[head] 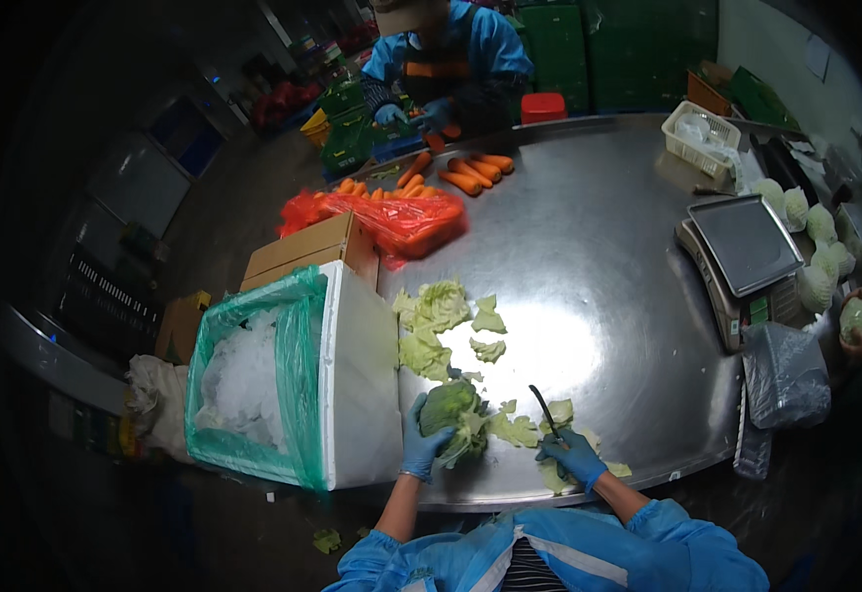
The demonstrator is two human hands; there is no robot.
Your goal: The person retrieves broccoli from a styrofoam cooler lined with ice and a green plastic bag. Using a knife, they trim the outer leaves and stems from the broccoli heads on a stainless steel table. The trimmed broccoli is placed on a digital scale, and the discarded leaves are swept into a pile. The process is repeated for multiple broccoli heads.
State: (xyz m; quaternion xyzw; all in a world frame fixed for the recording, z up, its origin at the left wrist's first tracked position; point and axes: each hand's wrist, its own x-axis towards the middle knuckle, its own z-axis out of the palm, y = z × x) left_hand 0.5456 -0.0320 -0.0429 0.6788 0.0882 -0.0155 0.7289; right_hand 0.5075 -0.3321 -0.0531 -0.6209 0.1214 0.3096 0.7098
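Observation:
My left hand (426, 442), in a blue glove, grips a head of broccoli (451, 414) from its left side, over the metal table near its front edge. Green leaves hang around the head. In my gloved right hand (573, 457) is a knife (544, 408) with a dark, narrow blade pointing up and away from me. Cut pale leaves (514, 429) lie between my two hands, and more are under and beside the right one. Beyond the broccoli several loose pale green leaves (434, 307) are spread on the table.
A foam box (360, 385) with a green liner holds ice at the left, before a cardboard box (305, 251). Carrots (464, 177) lie near a co-worker (445, 66). A weighing scale (745, 244) stands right, near another person's hands (858, 344).

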